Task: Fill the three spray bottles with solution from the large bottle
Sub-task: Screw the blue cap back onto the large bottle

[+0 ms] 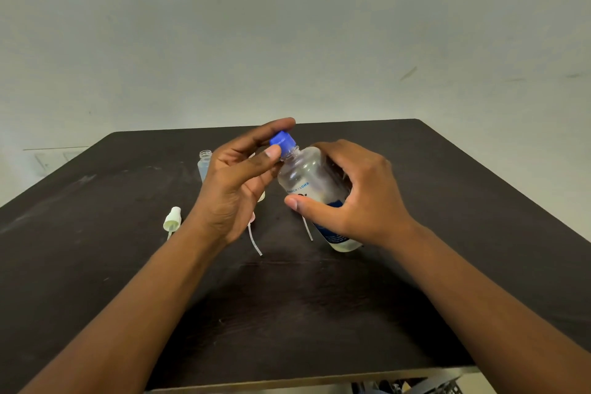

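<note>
1. Holding a large clear plastic bottle [315, 189] with a blue-and-white label above a dark wooden table [319, 313], the right hand [358, 198] wraps its curled fingers and thumb around the bottle's body, which tilts with its neck toward the left.
2. The left hand [238, 182] pinches the bottle's blue screw cap [283, 141], forefinger over the top and thumb pressed against the side; the cap sits on the neck.
3. Clear liquid shows in the lower part of the large bottle, while the shoulder looks empty.
4. A small clear spray bottle [204, 165], uncapped and upright, stands on the table just behind the left hand; whether it holds any liquid cannot be told.
5. A white spray pump head [172, 221] lies on the table left of the left wrist, and two thin white dip tubes [256, 241] poke out below the hands.
6. Any other spray bottles are hidden behind the hands.
</note>
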Available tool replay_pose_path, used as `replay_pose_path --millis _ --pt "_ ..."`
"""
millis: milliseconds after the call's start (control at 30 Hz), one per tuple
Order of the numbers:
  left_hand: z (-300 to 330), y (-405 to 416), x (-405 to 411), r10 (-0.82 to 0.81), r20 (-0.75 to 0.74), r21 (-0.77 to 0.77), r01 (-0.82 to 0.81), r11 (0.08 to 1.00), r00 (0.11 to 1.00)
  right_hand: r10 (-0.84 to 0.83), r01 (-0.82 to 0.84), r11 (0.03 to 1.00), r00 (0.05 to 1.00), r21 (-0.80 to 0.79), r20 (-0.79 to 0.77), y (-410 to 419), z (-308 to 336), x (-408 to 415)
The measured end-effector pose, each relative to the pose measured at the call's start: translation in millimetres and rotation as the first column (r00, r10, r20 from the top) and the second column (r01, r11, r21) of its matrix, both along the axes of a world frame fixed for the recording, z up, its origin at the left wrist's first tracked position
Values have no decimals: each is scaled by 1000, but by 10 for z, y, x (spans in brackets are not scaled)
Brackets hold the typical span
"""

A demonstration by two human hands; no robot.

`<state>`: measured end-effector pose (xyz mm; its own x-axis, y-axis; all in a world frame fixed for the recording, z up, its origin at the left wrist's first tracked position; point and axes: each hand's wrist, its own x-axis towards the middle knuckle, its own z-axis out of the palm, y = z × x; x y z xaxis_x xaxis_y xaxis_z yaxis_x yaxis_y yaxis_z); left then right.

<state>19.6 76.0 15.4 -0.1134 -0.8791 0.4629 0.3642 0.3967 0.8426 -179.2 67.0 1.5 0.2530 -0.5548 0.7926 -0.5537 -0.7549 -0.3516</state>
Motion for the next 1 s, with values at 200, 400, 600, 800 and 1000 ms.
replay_pose_path --millis 200,400,600,800,1000 --pt "27 21 -13 73 36 -12 -73 997 997 7 -7 1000 1000 15 -23 20 -7 12" --pt "-9 -37 25 39 25 -45 -38 998 999 -17 17 1000 1000 4 -26 10 2 -1" --pt "6 -41 27 71 -35 -46 -73 996 997 -16 16 1000 999 5 -29 14 -7 12" --pt "-35 -76 68 53 -14 -84 -54 995 999 -48 48 999 997 -3 -55 5 -14 1" --pt "-15 -69 46 81 -25 -67 -82 994 996 -45 45 999 998 -4 -54 9 -11 9"
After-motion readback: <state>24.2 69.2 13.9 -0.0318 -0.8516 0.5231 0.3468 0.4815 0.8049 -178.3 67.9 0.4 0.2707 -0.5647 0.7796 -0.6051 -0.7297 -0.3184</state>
